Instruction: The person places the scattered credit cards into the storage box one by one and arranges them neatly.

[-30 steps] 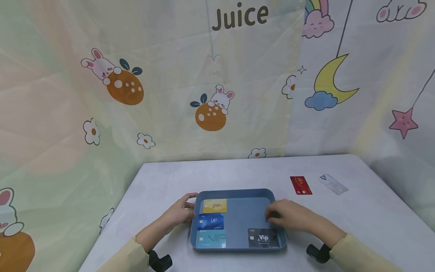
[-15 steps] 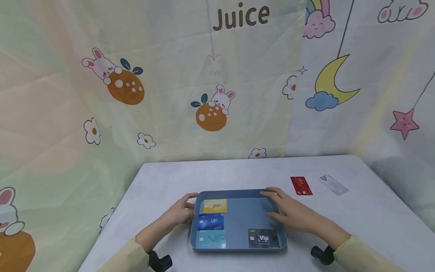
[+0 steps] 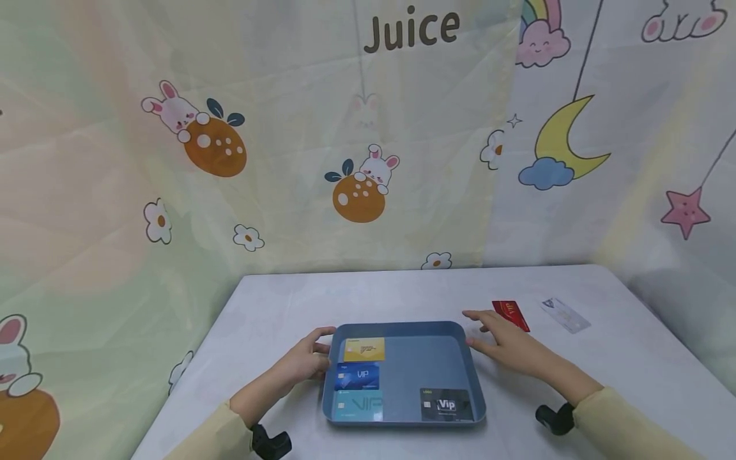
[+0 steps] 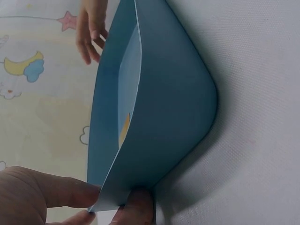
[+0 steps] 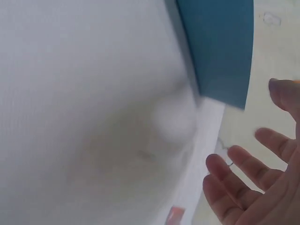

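A blue tray [image 3: 428, 345] lies on the white table with bank-style plastic cards in it. Down its left side run a yellow card [image 3: 365, 349], a blue VIP card [image 3: 358, 376] and a teal VIP card [image 3: 359, 406]. In its near right corner lies a black Vip card [image 3: 446, 404]. My left hand [image 3: 306, 358] holds the tray's far left corner; the left wrist view shows its fingers and thumb against the rim and outer wall. My right hand [image 3: 508, 342] is just off the tray's right edge with fingers spread and nothing in them, partly covering a red card [image 3: 513, 313].
Beyond the right hand a pale, see-through-looking card [image 3: 566, 315] lies on the white table [image 3: 287, 303]. A curtain with printed rabbits and a moon [image 3: 560, 140] hangs right behind the table's far edge.
My right hand has left the inside of the tray, straightened its fingers and moved out past the right rim towards the red card. The left hand and the cards have stayed put.
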`<state>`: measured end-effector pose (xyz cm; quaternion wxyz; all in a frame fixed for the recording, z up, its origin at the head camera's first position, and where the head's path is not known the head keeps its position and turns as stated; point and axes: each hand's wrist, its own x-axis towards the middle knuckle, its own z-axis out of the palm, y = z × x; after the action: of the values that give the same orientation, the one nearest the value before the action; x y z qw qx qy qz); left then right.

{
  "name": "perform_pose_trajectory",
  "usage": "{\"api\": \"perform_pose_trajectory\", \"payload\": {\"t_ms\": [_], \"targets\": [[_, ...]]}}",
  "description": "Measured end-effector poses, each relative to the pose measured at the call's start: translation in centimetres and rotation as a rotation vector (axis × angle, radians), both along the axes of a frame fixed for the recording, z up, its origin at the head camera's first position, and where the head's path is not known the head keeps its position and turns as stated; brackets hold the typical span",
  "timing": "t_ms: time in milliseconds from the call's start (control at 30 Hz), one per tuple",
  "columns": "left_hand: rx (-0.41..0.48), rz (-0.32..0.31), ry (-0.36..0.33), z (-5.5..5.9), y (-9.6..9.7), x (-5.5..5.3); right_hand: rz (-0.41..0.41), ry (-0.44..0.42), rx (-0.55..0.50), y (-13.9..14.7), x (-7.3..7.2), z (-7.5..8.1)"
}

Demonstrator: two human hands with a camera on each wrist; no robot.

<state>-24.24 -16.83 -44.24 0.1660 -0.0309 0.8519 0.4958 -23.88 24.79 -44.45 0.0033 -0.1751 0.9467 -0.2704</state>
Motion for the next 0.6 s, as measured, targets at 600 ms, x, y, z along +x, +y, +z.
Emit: {"api": "perform_pose_trajectory", "payload": {"t_ms": [600], "targets": [[-0.003,-0.004,-0.003,-0.1,-0.1,-0.2,-0.119,0.028,0.149,3.9,-3.0,-1.6]]}}
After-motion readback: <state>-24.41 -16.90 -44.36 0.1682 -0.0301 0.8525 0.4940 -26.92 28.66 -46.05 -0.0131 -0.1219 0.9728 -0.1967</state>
